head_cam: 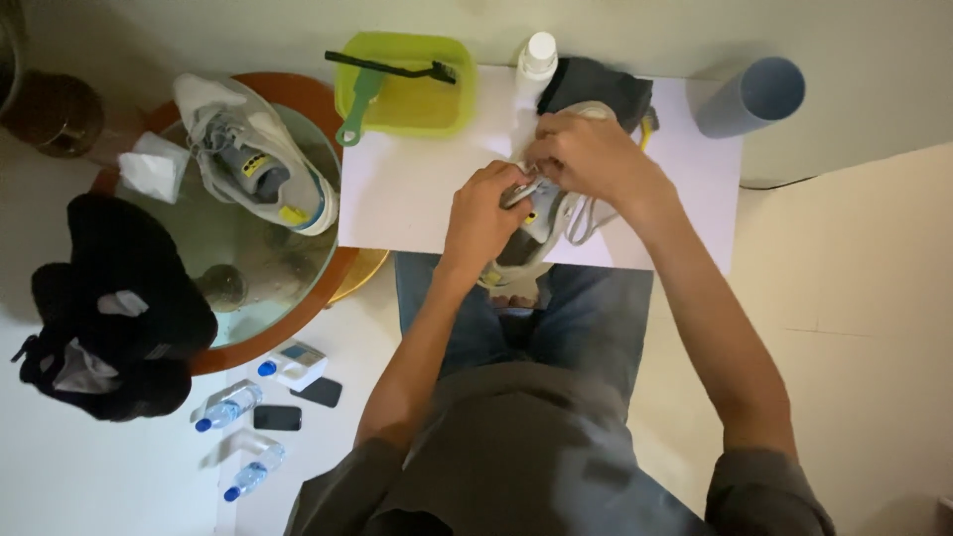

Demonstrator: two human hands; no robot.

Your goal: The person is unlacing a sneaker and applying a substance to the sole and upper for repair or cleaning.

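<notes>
White board forms the worktop [417, 199], and on its near edge lies a pale grey shoe [544, 213] with loose laces, partly hidden under both hands. The left hand [483, 220] is curled closed on the shoe's upper near its middle, fingers pinching material by the laces. The right hand [586, 157] is just beyond and to the right of it, also closed on the shoe, fingertips bent down into the lace area; the two hands touch or nearly touch. A white lace [584, 220] loops out to the right below the right wrist. Behind the shoe sits a dark grey cloth [606, 84], with a white bottle [536, 62] standing just left of it at the far edge. Further left on the far edge is a lime-green tub [437, 109], with a black brush [392, 66] laid across its rim and a green-handled brush [355, 107] hanging over its left side. A grey-blue tube [751, 96] lies off the far right corner. To the left stands a round glass table [253, 248] with a brown rim, carrying a second shoe [253, 154] and a crumpled tissue [151, 169]. A black bag [114, 303] overlaps that table's left side. On the floor near it lie two water bottles [230, 407], two dark phones [277, 418] and a small white box [295, 363].
</notes>
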